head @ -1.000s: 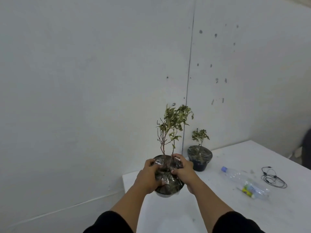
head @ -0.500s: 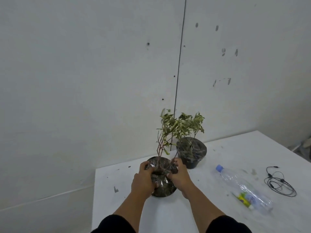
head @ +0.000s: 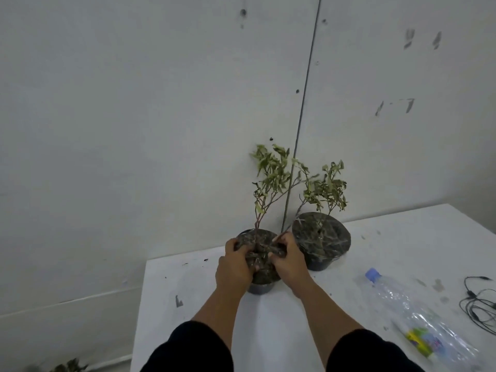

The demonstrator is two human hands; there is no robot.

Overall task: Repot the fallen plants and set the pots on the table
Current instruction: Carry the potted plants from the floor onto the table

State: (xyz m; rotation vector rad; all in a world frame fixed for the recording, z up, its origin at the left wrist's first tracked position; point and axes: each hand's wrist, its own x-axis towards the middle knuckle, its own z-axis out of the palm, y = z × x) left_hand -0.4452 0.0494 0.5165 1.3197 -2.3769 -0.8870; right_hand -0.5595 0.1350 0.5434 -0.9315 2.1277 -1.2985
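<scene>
A: Where is the pot being handled?
B: The near pot (head: 259,284), dark and wrapped in clear film over its soil, stands on the white table (head: 209,312) near its far edge. A thin, leafy plant (head: 271,178) rises upright from it.
A: And the hands?
B: Both grasp that pot at its top. The left hand (head: 234,267) clasps the rim at nine o'clock, the right hand (head: 288,263) at three o'clock, fingers curled over the film beside the stem.
A: Anything around it?
B: At about two o'clock, just beside it, stands a second pot (head: 322,242) with its own small plant (head: 328,189); whether the pots touch I cannot tell. At four o'clock a clear plastic bottle (head: 418,320) lies on its side, blue cap toward the pots. Farther right lies a tangled black cable (head: 480,304). At seven o'clock, off the table, some blurred foliage (head: 68,367) lies low on the floor.
</scene>
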